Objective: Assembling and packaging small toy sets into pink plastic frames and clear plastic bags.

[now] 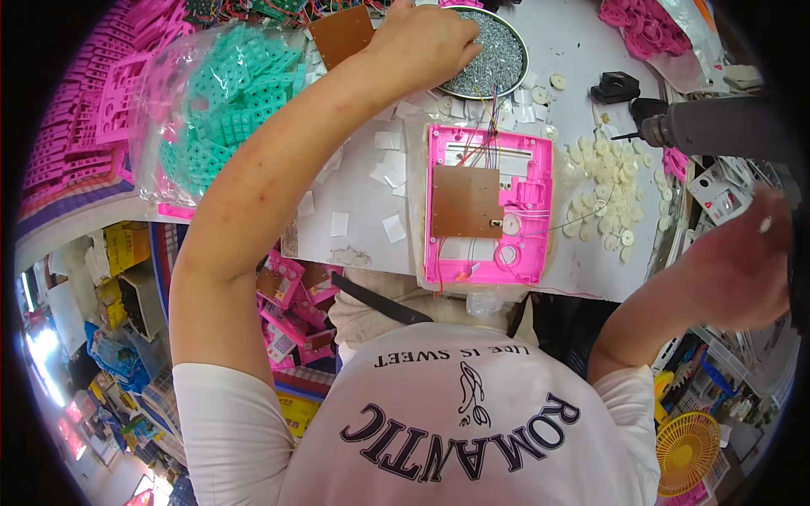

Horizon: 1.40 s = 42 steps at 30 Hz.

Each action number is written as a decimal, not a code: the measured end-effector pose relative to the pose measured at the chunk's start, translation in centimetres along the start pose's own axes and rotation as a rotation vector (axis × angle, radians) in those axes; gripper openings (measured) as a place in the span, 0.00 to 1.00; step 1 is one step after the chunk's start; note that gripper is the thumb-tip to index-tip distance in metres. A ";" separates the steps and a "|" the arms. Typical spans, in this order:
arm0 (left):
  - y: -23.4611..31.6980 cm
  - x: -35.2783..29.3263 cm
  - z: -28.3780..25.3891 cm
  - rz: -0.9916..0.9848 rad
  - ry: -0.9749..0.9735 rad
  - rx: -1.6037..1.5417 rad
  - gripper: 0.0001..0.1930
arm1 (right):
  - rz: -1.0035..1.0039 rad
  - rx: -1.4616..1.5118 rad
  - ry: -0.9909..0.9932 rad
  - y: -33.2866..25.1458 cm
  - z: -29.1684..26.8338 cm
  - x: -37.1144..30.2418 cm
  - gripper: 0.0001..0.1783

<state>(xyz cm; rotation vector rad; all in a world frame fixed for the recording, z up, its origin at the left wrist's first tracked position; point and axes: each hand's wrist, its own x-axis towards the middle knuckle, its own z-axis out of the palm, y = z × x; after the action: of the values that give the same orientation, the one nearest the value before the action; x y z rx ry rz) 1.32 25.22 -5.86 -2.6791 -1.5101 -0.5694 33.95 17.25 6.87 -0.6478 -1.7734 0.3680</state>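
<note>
My left hand (429, 44) is over a round tin (526, 74) full of small silvery screws (491, 63). Its fingers curl down at the screws, and what they pinch, if anything, is hidden. Out at the right edge, my blurred right hand (738, 266) is closed around the handle of a grey power screwdriver (717, 131), whose bit points left. Between my hands a pink plastic casing (544, 181) lies open side up in front of me. A brown circuit board (466, 202) sits inside it, with thin coloured wires running out past the top edge.
White round plastic pieces (612, 181) are heaped right of the casing. White square pieces (392, 228) lie scattered to its left. A clear bag of turquoise parts (240, 110) and stacked pink casings (72, 135) stand at left. A black clip-like part (614, 87) lies near the screwdriver.
</note>
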 end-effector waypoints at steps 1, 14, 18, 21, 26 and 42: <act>-0.1 0.5 0.1 -0.010 -0.044 0.016 0.15 | 0.025 0.083 0.222 1.3 -0.7 1.5 0.16; 7.5 -7.7 -5.3 -0.120 0.080 -0.554 0.04 | 0.525 0.817 -0.263 0.0 8.5 -0.2 0.20; 11.9 -11.1 -5.7 -0.172 0.060 -0.686 0.04 | 0.402 1.061 -0.403 -2.7 9.6 -1.5 0.20; 12.4 -12.1 -4.7 -0.165 0.178 -0.652 0.06 | 0.429 1.069 -0.414 -3.7 9.9 -1.6 0.19; 12.3 -12.6 -5.0 -0.187 0.119 -0.598 0.07 | 0.465 1.059 -0.358 -3.9 11.1 -2.4 0.18; 11.8 -13.2 -5.3 -0.204 0.210 -0.354 0.10 | 0.534 0.950 -0.224 -3.2 12.0 -3.8 0.17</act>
<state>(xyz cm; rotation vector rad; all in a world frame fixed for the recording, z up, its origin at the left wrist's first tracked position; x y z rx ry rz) 3.34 7.06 -3.17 -2.5994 -1.7751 -1.1910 22.50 13.32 2.14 -0.3678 -1.3657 1.5751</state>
